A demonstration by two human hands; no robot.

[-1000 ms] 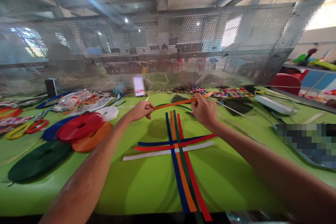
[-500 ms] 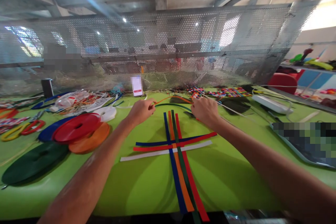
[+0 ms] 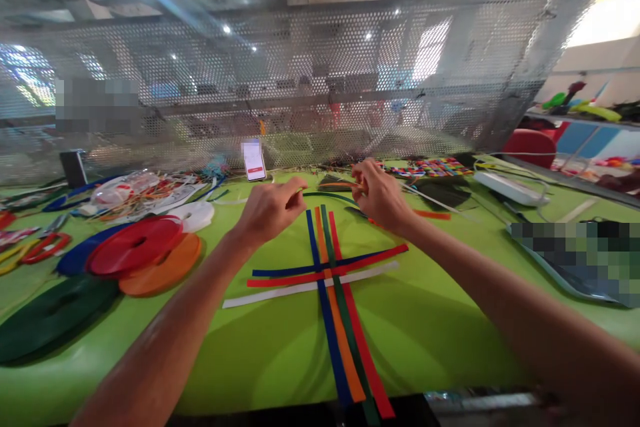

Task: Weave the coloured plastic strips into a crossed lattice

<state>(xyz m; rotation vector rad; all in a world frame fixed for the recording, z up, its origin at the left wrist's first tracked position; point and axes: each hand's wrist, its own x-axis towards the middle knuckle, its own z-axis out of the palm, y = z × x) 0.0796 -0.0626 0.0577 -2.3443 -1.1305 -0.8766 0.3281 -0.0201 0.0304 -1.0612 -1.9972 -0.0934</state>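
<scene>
On the green table (image 3: 450, 320) lies a woven cross of flat strips (image 3: 330, 273): blue, orange, dark green and red ones run toward me, while blue, red and white ones cross them. Just beyond its far end, my left hand (image 3: 273, 208) is pinched closed and my right hand (image 3: 380, 197) is closed with fingertips together. Both hold a thin orange strip (image 3: 433, 215). Its tail lies on the table to the right of my right hand, and the part between my hands barely shows. A dark green strip (image 3: 327, 195) curves on the table between my hands.
Red (image 3: 133, 245), orange (image 3: 163, 268) and dark green (image 3: 45, 320) tape spools lie at the left, with a white roll (image 3: 196, 213) and loose scraps behind. A phone (image 3: 253, 160) leans on the perforated metal screen (image 3: 300, 80). A white power strip (image 3: 505, 188) lies at the right.
My hands have come closer together and lower. The orange strip, stretched taut between them a second ago, has gone slack and its right end now lies on the table.
</scene>
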